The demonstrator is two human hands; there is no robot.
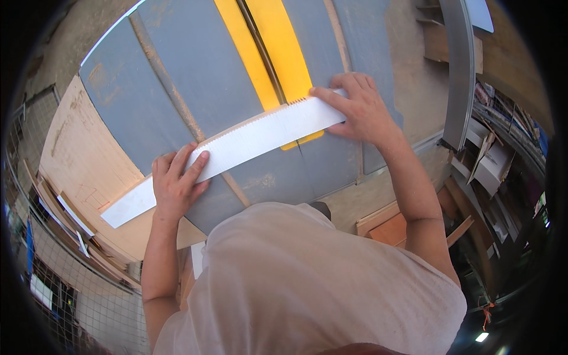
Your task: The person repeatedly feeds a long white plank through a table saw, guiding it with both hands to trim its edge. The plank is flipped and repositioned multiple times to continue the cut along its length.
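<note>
"White strip [266, 131], folks, slanting right across the grey counter [201, 53], near left to far right! Its far edge looks finely notched."

"And look what it spans: the right part crosses the yellow panel [290, 47] with its dark slot [262, 51], while the left end reaches over a pale wooden board [83, 142]."

"Why two hands, set so wide apart?"

"My read: with something that long, a hand near each end keeps it from swinging or tipping. Sensible stuff."

"Fingers, please! Left hand [177, 180] first."

"Grasping the strip left of its middle, fingers slightly parted and bent over the top, tips close to the far edge. Whether any part tucks underneath, I can't tell."

"And the right hand [364, 112]?"

"Clasping the right end! Forefinger up at the far edge, thumb down by the near one, so the spread is about as broad as the strip itself. Other fingers curl behind, beyond the end."
</note>
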